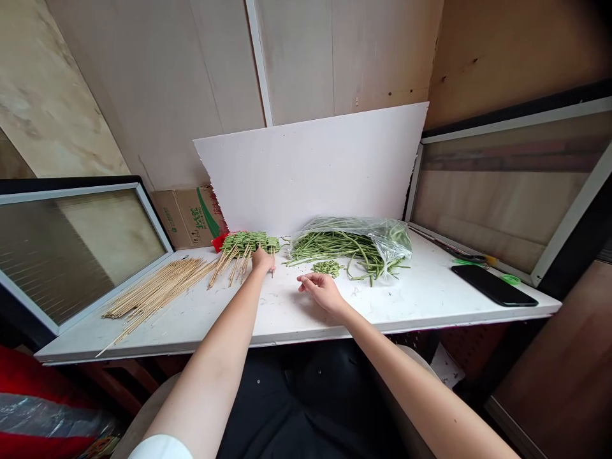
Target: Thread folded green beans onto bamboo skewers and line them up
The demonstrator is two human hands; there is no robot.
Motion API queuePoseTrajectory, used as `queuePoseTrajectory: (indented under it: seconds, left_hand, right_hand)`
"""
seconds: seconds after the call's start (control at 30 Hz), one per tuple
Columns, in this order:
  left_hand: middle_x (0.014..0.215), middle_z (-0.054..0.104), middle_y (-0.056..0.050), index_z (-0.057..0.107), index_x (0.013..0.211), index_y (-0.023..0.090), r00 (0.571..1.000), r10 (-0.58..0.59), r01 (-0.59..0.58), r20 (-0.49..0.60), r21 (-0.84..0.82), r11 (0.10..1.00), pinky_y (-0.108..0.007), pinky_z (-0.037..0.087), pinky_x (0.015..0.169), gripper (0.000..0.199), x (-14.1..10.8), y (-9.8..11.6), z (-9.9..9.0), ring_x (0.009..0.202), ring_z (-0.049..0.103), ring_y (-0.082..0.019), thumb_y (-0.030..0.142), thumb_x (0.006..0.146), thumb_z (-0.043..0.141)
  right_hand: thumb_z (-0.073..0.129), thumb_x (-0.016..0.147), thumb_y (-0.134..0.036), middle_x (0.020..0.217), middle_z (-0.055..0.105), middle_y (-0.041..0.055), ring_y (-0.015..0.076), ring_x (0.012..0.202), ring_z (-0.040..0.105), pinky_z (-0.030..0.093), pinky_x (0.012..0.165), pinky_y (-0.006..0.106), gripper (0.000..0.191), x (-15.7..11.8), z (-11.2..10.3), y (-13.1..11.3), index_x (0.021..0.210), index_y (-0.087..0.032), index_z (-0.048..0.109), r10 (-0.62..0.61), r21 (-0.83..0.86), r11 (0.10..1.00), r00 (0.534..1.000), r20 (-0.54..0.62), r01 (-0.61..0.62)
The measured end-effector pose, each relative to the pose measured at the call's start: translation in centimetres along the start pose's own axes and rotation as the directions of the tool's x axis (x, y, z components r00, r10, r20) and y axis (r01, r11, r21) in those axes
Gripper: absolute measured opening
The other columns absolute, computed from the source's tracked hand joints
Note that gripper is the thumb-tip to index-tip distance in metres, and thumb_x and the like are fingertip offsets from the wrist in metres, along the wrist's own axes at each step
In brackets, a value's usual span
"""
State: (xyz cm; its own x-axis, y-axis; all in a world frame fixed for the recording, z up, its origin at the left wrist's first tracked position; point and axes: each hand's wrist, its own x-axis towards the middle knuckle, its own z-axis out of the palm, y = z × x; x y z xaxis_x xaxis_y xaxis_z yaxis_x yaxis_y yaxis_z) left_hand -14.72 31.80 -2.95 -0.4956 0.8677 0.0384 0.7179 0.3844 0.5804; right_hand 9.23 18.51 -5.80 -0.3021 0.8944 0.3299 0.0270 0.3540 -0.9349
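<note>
My left hand [262,260] is at the near side of a row of skewered green bean pieces [245,241]. Its fingers are closed around the bare stick of a bean skewer [273,245] at the right end of that row. Over the white tabletop, my right hand [323,291] hovers with its fingers loosely curved and thumb a little apart, nothing visible between them. Just beyond it lies a small pile of cut bean pieces [327,268]. Long green beans [335,245] spill from a clear plastic bag [394,237] behind that pile.
Loose bamboo sticks [155,290] spread over the left of the white table [382,312]. A black phone [495,285] lies at the right, by a green ring [510,279]. A white board [315,172] and a cardboard box [189,217] stand behind. Framed glass panels flank both sides.
</note>
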Motion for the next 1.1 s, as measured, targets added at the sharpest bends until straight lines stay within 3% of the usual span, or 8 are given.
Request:
queuePoseTrajectory:
  seconds: [0.1, 0.2, 0.27, 0.47, 0.8, 1.1]
  left_hand:
    - [0.078, 0.078, -0.017, 0.073, 0.095, 0.010, 1.000, 0.009, -0.008, -0.010, 0.085, 0.996, -0.030, 0.061, 0.072, 0.018, -0.2, 0.1, 0.1, 0.084, 0.080, -0.030, 0.013, 0.078, 0.081]
    - [0.098, 0.080, -0.020, 0.074, 0.100, 0.013, 0.998, 0.038, -0.029, -0.050, 0.164, 0.986, -0.035, 0.059, 0.084, 0.025, -0.3, 0.4, 0.3, 0.108, 0.076, -0.035, 0.017, 0.077, 0.082]
    - [0.105, 0.079, -0.021, 0.074, 0.103, 0.014, 0.997, 0.059, -0.047, -0.056, 0.201, 0.978, -0.036, 0.058, 0.087, 0.027, -0.4, 0.7, 0.6, 0.113, 0.074, -0.036, 0.020, 0.078, 0.083]
    - [0.105, 0.079, -0.020, 0.074, 0.104, 0.016, 0.993, 0.113, -0.101, -0.030, 0.275, 0.956, -0.033, 0.056, 0.088, 0.029, -0.5, 0.9, 1.0, 0.112, 0.074, -0.034, 0.030, 0.081, 0.083]
    - [0.114, 0.077, -0.021, 0.075, 0.108, 0.014, 0.985, 0.174, -0.155, -0.016, 0.384, 0.910, -0.034, 0.055, 0.089, 0.021, -0.3, 0.4, 1.2, 0.111, 0.073, -0.030, 0.012, 0.088, 0.069]
    - [0.119, 0.075, -0.022, 0.074, 0.111, 0.012, 0.981, 0.194, -0.169, -0.017, 0.424, 0.890, -0.034, 0.056, 0.091, 0.022, -0.2, 0.3, 1.1, 0.112, 0.072, -0.029, 0.008, 0.092, 0.063]
  right_hand:
    - [0.065, 0.092, -0.054, 0.088, 0.079, 0.0104, 0.0261, 0.094, 0.071, 0.051, 0.091, 0.037, 0.039, -0.1, -0.1, -0.2, 0.091, -0.017, 0.078, -0.012, -0.003, 1.000, 1.000, -0.006, 0.012]
    - [0.065, 0.092, -0.054, 0.086, 0.079, 0.0095, 0.0261, 0.093, 0.071, 0.050, 0.090, 0.037, 0.038, -0.1, -0.3, -0.4, 0.092, -0.018, 0.078, -0.016, -0.012, 1.000, 1.000, -0.010, 0.016]
    - [0.065, 0.092, -0.055, 0.086, 0.079, 0.0092, 0.0258, 0.090, 0.070, 0.050, 0.089, 0.037, 0.039, -0.1, -0.4, -0.3, 0.094, -0.018, 0.078, -0.013, -0.018, 1.000, 1.000, -0.014, 0.012]
    - [0.065, 0.092, -0.055, 0.086, 0.079, 0.0092, 0.0253, 0.088, 0.069, 0.051, 0.089, 0.037, 0.040, 0.0, -0.4, 0.1, 0.093, -0.018, 0.078, -0.016, -0.029, 0.999, 0.999, -0.027, 0.015]
    - [0.065, 0.092, -0.056, 0.085, 0.079, 0.0098, 0.0269, 0.089, 0.071, 0.052, 0.090, 0.039, 0.041, 0.0, -0.6, 0.1, 0.096, -0.018, 0.078, -0.036, -0.043, 0.998, 0.999, -0.037, 0.035]
    - [0.063, 0.092, -0.055, 0.084, 0.079, 0.0091, 0.0257, 0.087, 0.071, 0.052, 0.089, 0.038, 0.041, 0.0, -0.7, 0.3, 0.094, -0.017, 0.078, -0.037, -0.060, 0.998, 0.998, -0.043, 0.034]
